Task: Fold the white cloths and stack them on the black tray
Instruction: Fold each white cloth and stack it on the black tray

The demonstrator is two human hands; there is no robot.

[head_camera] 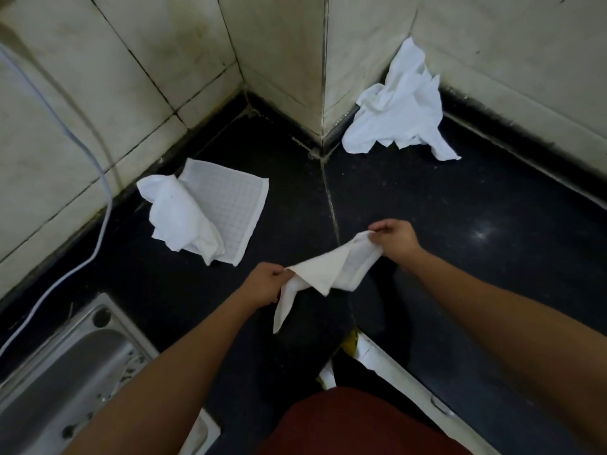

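A white cloth (pixel 328 270) hangs stretched between my two hands above the black counter. My left hand (pixel 262 284) pinches its lower left corner, and my right hand (pixel 394 238) pinches its upper right corner. One loose corner droops below the left hand. A checked white cloth (pixel 226 205) lies flat at the left with a crumpled white cloth (pixel 180 215) on top of it. A pile of rumpled white cloths (pixel 397 106) sits against the wall at the back right. I cannot make out a black tray against the dark counter.
A steel sink (pixel 65 372) sits at the lower left. A white cable (pixel 98 178) runs down the tiled wall (pixel 131 77) onto the black counter (pixel 460 241). A wall corner juts out at the back centre. The counter's white front edge (pixel 404 376) is at the lower right.
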